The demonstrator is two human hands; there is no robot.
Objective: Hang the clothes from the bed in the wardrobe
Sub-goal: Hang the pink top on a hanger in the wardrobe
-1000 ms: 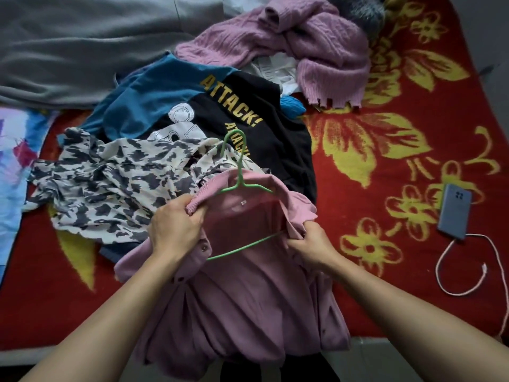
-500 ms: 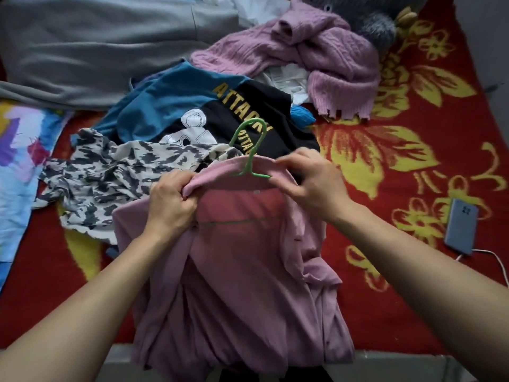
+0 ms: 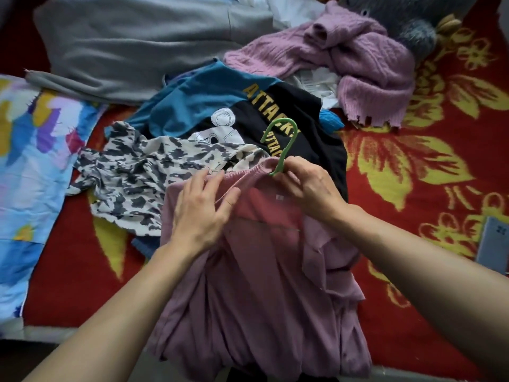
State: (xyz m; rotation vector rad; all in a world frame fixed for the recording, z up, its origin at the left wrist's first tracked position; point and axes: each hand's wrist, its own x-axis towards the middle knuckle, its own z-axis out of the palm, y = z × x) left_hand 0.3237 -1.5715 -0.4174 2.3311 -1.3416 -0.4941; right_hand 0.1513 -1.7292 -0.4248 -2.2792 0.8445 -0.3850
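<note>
Laid over the near edge of a bed [image 3: 429,172] covered in red flowered blanket: a dusty-pink ribbed shirt [image 3: 261,293], hem hanging past the edge. Threaded through its neck, a thin green plastic hanger [image 3: 287,144], hook poking out beyond the collar. Pinching the collar's left side between thumb and fingers, the left hand [image 3: 202,208]. Curled round the hook's base, apparently with some collar cloth, the right hand [image 3: 315,190]. Just behind, touching, a black-and-blue printed T-shirt [image 3: 220,103] and a cream-and-grey camouflage top [image 3: 137,177].
</note>
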